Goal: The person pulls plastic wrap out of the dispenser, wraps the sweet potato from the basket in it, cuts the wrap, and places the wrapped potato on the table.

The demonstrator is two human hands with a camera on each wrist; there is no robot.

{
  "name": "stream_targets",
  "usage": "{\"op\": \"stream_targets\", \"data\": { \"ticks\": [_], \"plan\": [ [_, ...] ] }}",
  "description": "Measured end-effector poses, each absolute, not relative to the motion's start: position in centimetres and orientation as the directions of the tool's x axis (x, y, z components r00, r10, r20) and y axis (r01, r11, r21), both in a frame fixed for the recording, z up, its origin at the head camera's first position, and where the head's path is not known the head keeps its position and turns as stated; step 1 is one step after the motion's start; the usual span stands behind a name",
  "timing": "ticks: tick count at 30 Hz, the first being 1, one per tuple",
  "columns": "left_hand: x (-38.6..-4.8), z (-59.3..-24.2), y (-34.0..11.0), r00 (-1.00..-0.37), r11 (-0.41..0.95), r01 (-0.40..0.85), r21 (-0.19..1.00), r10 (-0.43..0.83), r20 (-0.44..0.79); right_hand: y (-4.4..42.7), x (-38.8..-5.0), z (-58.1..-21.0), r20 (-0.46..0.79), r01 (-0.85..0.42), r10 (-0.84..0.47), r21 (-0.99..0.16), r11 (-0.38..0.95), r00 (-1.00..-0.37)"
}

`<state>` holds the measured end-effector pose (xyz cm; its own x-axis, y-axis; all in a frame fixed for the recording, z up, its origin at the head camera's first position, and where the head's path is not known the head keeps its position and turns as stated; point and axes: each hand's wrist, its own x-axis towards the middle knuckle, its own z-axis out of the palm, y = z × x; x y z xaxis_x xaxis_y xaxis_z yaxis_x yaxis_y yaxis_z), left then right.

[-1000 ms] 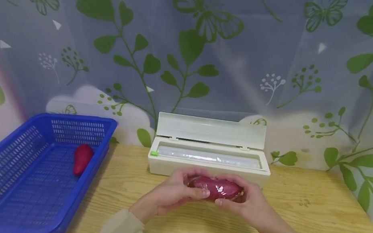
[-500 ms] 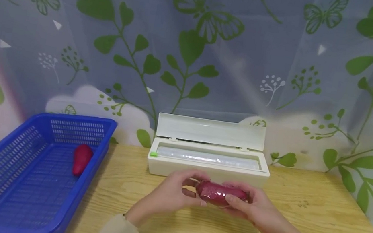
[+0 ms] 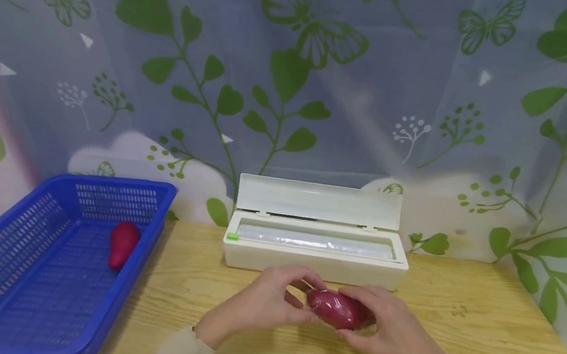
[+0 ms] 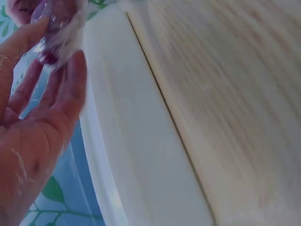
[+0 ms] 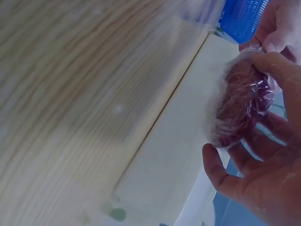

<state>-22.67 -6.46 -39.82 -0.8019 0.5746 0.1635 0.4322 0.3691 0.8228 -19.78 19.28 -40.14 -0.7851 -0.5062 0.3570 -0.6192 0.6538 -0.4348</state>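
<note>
A dark red, oblong item [image 3: 336, 309] wrapped in clear film is held above the wooden table, in front of the white box. My right hand [image 3: 398, 331] grips its right part, thumb below and fingers over the top. At its left end my left hand [image 3: 264, 301] touches it with the fingertips, thumb and fingers curved around that end. Crinkled film covers the item [image 5: 242, 96] in the right wrist view, with the right hand [image 5: 268, 174] around it. In the left wrist view the left hand [image 4: 42, 127] is at the wrapped item [image 4: 56, 33].
Behind the hands stands a white box [image 3: 314, 266], its lid [image 3: 320, 202] raised, with a roll of clear film [image 3: 315, 241] inside. At the left a blue basket [image 3: 96, 320] holds a red item [image 3: 123, 244]. A patterned cloth [image 3: 326, 116] hangs behind the wooden table [image 3: 492, 334].
The wrapped item has moved slightly right and toward the near edge, turning in the hands. Both hands have shifted with it, and the right thumb has gone from its front to its underside.
</note>
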Motion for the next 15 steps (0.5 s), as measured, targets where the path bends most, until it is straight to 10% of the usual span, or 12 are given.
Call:
{"op": "stream_targets", "data": {
  "ticks": [7, 15],
  "plan": [
    [-23.9, -39.2, -9.7, -0.797, 0.66, 0.593, 0.462, 0.4, 0.452, 22.1, -19.7, -39.7, 0.272, -0.467, -0.381, -0.463, 0.753, -0.884],
    [-25.4, -39.2, -13.6, -0.847, 0.899, 0.372, 0.232, 0.227, 0.48, 27.4, -20.2, -39.4, 0.402, -0.443, -0.289, -0.373, 0.815, -0.869]
  ]
}}
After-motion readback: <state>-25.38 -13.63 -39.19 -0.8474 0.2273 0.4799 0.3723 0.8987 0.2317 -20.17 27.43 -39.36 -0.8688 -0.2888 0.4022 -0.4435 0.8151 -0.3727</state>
